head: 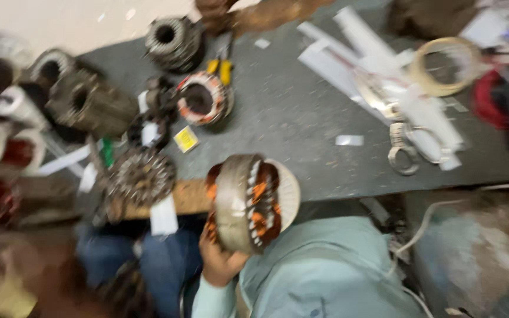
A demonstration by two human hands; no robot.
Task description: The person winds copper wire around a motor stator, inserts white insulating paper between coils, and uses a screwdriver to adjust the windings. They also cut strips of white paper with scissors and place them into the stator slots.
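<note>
The left hand (222, 259) cupped the stator (248, 203) from below, bore axis lying roughly sideways, above the grey bench (301, 118) edge; the right hand seemed hidden behind it, its grip untellable in the blur

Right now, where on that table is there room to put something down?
The grey table is bare in the middle, between the orange-wound stator and the scissors. The left end, around the dark motor housing, is crowded.
</note>
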